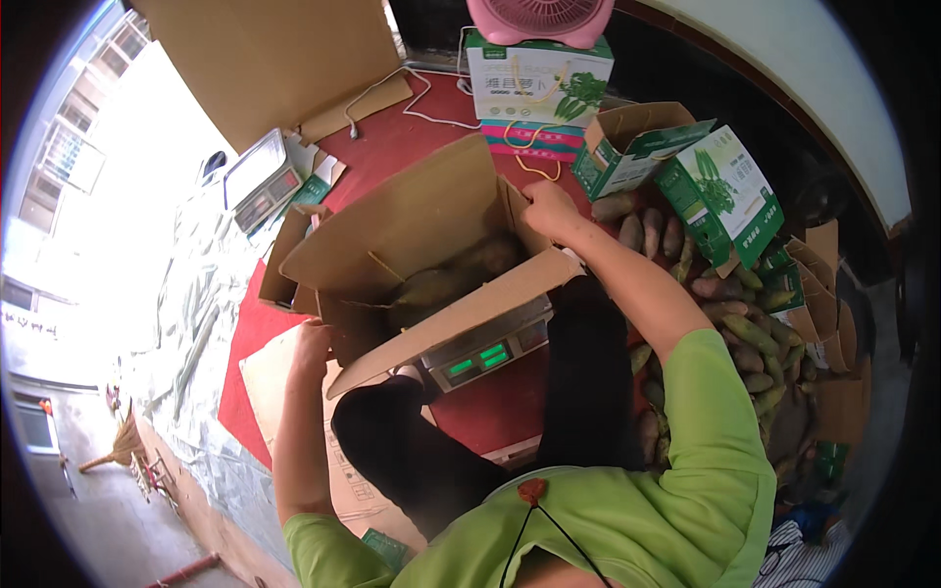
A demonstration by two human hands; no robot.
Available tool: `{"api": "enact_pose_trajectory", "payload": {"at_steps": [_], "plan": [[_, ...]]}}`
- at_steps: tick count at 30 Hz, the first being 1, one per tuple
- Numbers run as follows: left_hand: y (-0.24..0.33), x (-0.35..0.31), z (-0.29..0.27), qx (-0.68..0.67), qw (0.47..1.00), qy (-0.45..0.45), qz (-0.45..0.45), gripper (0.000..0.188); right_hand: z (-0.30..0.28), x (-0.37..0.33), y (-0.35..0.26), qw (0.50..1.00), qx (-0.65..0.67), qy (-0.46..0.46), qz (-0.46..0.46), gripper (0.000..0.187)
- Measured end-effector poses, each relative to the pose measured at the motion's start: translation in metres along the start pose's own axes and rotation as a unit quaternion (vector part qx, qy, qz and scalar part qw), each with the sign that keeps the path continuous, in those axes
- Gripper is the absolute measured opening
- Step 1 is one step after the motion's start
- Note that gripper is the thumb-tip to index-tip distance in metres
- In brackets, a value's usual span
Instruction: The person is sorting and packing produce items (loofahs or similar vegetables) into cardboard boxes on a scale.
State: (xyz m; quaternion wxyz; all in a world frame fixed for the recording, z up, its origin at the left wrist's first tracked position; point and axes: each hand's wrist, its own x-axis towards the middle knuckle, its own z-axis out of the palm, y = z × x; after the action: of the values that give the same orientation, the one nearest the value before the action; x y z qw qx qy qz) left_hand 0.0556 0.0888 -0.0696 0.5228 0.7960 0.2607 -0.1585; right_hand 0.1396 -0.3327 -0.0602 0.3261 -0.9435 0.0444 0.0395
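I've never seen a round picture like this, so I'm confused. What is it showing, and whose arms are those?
The picture comes from a wide camera worn on a person's head, looking down, which bends its edges. The arms are that person's own. The left hand and the right hand each grip a side of an open brown cardboard box holding long brownish-green roots. The box sits on a grey weighing scale with green digits. More such roots lie in a heap on the right, beside green-and-white cartons.

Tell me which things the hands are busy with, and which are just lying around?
In use:
left hand and right hand gripping the open cardboard box
roots inside the box
scale with green display under it

Lying about:
pink fan
green-and-white cartons
second scale
pile of roots
broom
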Motion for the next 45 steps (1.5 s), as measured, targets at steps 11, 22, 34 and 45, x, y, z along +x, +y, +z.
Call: {"api": "enact_pose_trajectory", "payload": {"at_steps": [11,22,34,45], "plan": [[-0.058,-0.1,-0.171,-0.101,0.987,0.126,0.015,0.014,0.052,-0.037,-0.182,0.984,0.041,-0.055,-0.162,0.02],[-0.298,-0.222,-0.288,-0.17,0.951,0.187,-0.18,0.02,0.22,-0.173,-0.27,0.938,0.0,-0.3,-0.173,0.028],[-0.447,-0.33,-0.26,-0.166,0.917,0.095,-0.35,0.014,0.333,-0.334,-0.228,0.9,-0.043,-0.433,-0.005,0.032],[-0.482,-0.264,-0.246,-0.091,0.906,0.128,-0.392,0.028,0.371,-0.348,-0.191,0.85,-0.218,-0.48,0.012,0.036]]}}
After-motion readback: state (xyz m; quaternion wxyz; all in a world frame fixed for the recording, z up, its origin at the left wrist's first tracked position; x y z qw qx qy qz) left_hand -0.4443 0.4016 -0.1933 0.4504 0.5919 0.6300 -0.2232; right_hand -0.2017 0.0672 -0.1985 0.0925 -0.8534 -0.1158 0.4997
